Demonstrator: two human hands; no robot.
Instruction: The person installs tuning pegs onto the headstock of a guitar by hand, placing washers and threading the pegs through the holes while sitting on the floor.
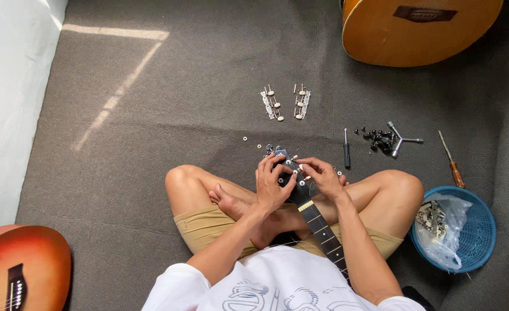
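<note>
Cross-legged on coarse grey carpet [150, 173], left hand [270, 183] and right hand [323, 178] pinch small pegs on the glossy black guitar headstock [292, 173] over the lap, metal tuner strips [286, 103] at twelve o'clock, mesh basket [485, 230] at three.
</note>
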